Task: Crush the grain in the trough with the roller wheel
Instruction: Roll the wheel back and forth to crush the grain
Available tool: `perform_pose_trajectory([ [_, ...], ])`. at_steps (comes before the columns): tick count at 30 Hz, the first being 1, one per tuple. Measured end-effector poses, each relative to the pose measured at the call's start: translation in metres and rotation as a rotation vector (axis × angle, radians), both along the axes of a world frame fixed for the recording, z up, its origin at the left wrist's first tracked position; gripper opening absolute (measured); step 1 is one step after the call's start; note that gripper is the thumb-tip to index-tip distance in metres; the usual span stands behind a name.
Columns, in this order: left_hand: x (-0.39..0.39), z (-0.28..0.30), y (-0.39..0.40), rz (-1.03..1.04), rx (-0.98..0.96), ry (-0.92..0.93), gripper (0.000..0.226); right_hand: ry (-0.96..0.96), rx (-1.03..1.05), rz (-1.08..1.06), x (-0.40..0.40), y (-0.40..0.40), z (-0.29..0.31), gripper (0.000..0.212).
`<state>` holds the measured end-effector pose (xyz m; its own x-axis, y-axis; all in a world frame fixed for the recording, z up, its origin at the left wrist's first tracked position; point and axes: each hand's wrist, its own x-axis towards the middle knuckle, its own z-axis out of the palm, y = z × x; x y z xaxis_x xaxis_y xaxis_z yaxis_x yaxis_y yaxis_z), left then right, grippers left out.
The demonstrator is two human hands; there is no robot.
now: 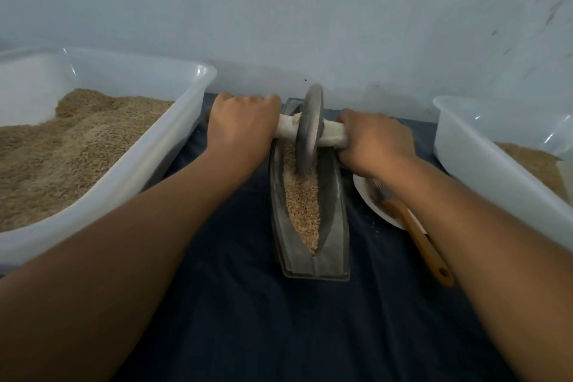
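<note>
A grey boat-shaped metal trough (333,245) lies lengthwise in the middle of the dark cloth. Pale crushed grain (302,201) fills its groove. A grey roller wheel (310,124) stands on edge in the far half of the trough, down in the grain. A pale axle handle (333,135) runs through the wheel's hub. My left hand (243,130) grips the axle's left end. My right hand (375,141) grips its right end. Both arms reach forward on either side of the trough.
A large translucent tub (130,183) heaped with brown grain stands at the left. A smaller tub (483,164) with some grain stands at the right. A white plate (372,205) holding a wooden-handled brush (424,245) lies under my right forearm. A pale wall rises just behind.
</note>
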<state>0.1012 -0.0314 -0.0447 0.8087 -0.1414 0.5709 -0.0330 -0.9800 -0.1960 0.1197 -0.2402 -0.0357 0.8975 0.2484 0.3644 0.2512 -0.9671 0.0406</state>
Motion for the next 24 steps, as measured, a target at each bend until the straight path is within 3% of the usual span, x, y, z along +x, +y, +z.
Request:
perform_pose_trajectory([
  [5,-0.004,-0.001,0.0,0.011,-0.031,-0.022,0.011,-0.051,-0.001,0.02,0.0,0.002,0.0,0.023],
  [15,-0.06,-0.011,0.0,-0.016,-0.006,-0.053,0.038,-0.21,-0.006,0.056,-0.061,-0.002,-0.017,0.023],
  [24,-0.097,0.006,-0.001,-0.009,0.014,0.104,0.043,-0.212,-0.016,0.048,-0.114,-0.005,-0.016,0.033],
])
